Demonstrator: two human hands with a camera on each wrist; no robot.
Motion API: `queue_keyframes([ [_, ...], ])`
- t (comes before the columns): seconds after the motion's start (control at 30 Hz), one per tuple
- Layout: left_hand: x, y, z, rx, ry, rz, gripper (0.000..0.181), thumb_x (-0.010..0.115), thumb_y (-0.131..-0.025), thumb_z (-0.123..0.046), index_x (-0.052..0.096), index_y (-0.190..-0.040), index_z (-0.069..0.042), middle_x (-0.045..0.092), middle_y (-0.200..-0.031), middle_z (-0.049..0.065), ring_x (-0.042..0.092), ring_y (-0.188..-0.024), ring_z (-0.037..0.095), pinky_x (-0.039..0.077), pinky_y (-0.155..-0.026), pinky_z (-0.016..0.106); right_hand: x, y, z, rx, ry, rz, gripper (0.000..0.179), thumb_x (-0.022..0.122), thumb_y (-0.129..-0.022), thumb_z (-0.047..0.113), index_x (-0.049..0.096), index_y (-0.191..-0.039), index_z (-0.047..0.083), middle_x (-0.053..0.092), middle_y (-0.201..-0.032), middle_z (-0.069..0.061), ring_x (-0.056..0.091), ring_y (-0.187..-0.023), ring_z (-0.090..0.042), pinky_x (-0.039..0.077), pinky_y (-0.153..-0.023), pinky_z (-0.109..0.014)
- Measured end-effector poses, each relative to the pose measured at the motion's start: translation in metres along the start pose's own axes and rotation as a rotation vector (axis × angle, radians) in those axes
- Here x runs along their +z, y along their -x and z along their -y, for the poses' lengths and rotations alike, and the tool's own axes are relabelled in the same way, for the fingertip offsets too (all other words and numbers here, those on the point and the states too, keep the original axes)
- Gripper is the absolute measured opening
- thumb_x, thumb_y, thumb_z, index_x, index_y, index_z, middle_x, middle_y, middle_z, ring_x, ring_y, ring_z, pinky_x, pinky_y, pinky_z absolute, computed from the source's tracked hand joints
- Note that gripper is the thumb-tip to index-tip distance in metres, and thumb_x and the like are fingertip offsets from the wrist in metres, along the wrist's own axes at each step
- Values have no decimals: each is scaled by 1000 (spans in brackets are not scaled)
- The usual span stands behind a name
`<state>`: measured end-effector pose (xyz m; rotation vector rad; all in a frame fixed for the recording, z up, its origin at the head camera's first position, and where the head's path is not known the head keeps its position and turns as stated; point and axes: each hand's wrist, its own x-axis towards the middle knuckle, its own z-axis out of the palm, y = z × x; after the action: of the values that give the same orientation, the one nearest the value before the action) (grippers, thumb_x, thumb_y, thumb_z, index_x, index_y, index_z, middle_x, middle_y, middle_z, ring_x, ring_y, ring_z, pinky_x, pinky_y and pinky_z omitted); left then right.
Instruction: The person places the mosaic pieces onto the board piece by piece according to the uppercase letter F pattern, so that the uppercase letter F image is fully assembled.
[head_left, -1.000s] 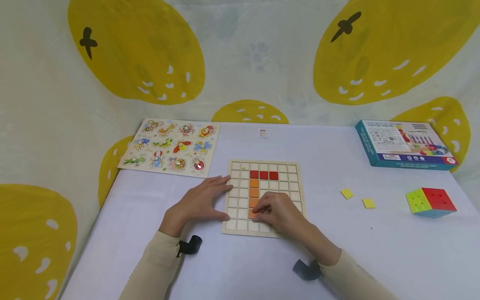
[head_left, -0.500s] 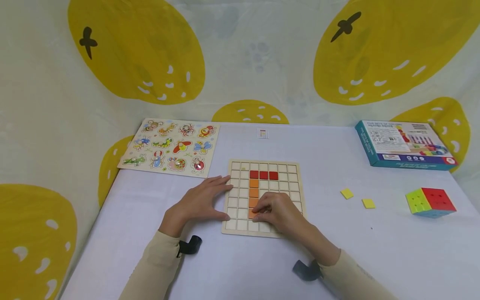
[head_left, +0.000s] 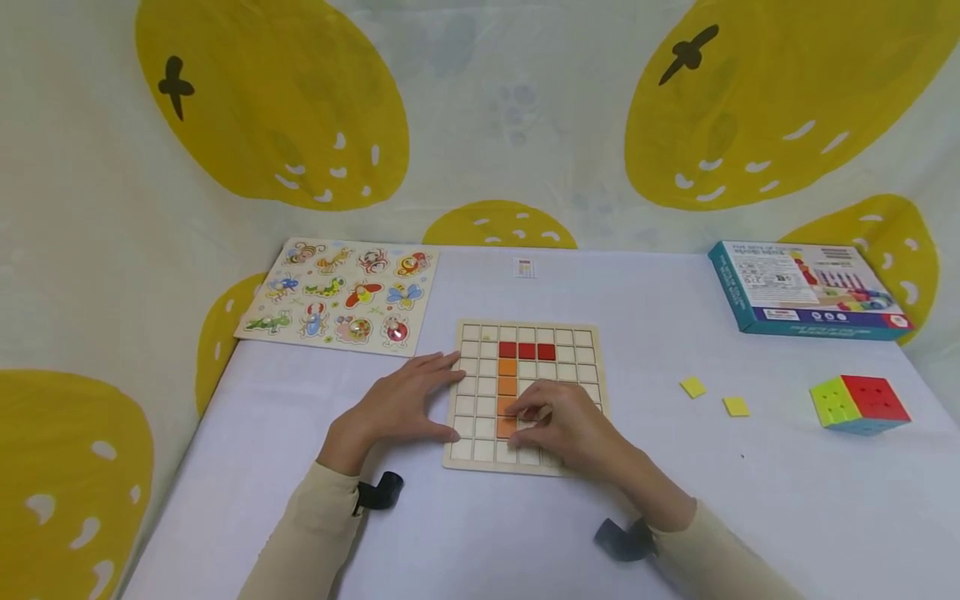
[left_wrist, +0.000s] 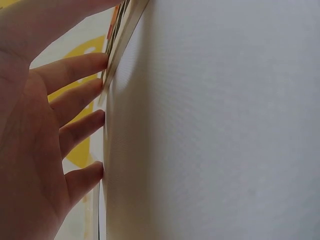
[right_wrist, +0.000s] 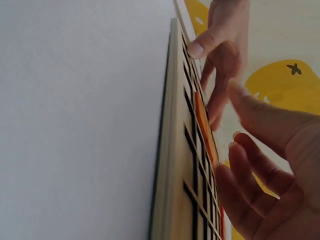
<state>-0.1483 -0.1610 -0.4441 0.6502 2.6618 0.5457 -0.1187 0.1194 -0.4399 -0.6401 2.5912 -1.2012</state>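
Observation:
A wooden grid board (head_left: 470, 407) lies on the table with three red tiles (head_left: 527, 351) in a row. Below them, several orange tiles (head_left: 506, 386) form a column. My left hand (head_left: 405, 406) rests at the board's left edge, fingers spread; the left wrist view shows its fingertips near the board rim (left_wrist: 131, 25). Over the column's bottom orange tile (head_left: 506, 427) hovers my right hand (head_left: 573, 425). In the right wrist view, this hand's thumb (right_wrist: 257, 110) and fingers stand apart, with nothing between them, while the orange tiles (right_wrist: 204, 120) sit in the board.
Two yellow tiles (head_left: 693, 387) lie right of the board, near a puzzle cube (head_left: 860, 405). A boxed toy set (head_left: 812, 289) is at the back right. An insect puzzle board (head_left: 341, 293) lies back left, and a small printed card (head_left: 526, 267) lies behind the grid.
My right hand's thumb and fingertips have parted and come slightly away from the bottom orange tile, which stays in its cell. The left hand has not moved.

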Motion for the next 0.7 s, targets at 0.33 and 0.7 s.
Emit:
queue_keyframes([
  [0.33,0,1,-1,-4,13,5,87,85,-75,-51,52,-150,-25,29,-170,-8,27,-159,25,41,-117,59,-41,17,-17,-22,169,-231,45,93,-72,27,77,-113,14,78,-109,1,67,-100,-19,58,-80,-37],
  [0.7,-1,1,-3,-2,11,9,86,85,-75,-51,52,-150,-24,30,-170,-6,27,-159,27,41,-118,59,-106,49,-51,198,269,-350,46,85,-82,38,74,-120,14,75,-122,-11,60,-119,-32,47,-88,-36],
])
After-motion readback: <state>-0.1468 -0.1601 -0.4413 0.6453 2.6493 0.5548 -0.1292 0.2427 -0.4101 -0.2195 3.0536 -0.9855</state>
